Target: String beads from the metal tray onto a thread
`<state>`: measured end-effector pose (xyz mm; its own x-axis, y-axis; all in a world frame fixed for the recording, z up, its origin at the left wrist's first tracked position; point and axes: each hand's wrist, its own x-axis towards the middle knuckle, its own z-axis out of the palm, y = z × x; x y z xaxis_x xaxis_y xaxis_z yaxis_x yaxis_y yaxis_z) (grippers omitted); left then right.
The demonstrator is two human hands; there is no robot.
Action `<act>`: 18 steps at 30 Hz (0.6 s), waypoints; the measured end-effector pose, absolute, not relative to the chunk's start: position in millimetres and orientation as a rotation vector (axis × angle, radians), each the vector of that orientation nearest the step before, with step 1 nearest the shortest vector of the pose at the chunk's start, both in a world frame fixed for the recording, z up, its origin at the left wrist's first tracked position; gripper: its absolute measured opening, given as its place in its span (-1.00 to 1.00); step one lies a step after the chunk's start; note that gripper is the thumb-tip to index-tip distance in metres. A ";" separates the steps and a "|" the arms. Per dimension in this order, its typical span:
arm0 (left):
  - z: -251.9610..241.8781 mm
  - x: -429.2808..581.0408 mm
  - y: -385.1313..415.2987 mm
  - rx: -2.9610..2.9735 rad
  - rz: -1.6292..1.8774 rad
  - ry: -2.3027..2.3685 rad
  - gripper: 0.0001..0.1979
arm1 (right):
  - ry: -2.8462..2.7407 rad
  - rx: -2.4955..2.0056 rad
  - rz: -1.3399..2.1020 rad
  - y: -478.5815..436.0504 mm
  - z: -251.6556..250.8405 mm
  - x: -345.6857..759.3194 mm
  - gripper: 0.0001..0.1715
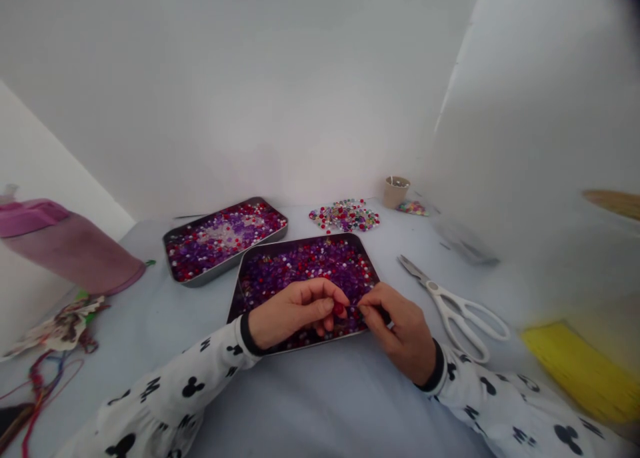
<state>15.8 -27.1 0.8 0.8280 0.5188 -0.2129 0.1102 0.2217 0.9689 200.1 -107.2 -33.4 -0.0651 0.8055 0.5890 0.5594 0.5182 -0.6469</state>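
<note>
A round red bead (339,309) is pinched between the thumb and fingers of my left hand (305,308). Just to its right, the thumb and forefinger of my right hand (397,328) are closed together; what they hold is too small to make out. Both hands hover over the near edge of a dark metal tray (231,305) full of purple, red and white beads (305,265). Parts of the tray's front are hidden behind my hands.
Behind on the left is a second bead tray (215,271). Loose beads (345,216) and a small cup (396,193) stand near the back wall. White-handled scissors (453,308) and a yellow packet (583,371) lie right; a pink bottle (75,245) and coloured cords (43,385) left.
</note>
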 end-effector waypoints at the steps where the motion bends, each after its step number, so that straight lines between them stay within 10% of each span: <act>1: 1.1 15.7 -27.3 1.333 0.304 0.569 -0.81 | -1.745 -1.152 0.303 -107.1 -33.4 200.1 -0.86; 18: 2.8 15.3 -27.6 1.324 0.280 0.578 -0.79 | -1.753 -1.138 0.327 -107.3 -32.0 201.2 -0.85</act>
<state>15.3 -27.6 2.8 0.8285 0.5078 -0.2360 0.1286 0.2376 0.9628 201.2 -107.3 -32.0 -0.0791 0.8090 0.5825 0.5444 0.5246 -0.6546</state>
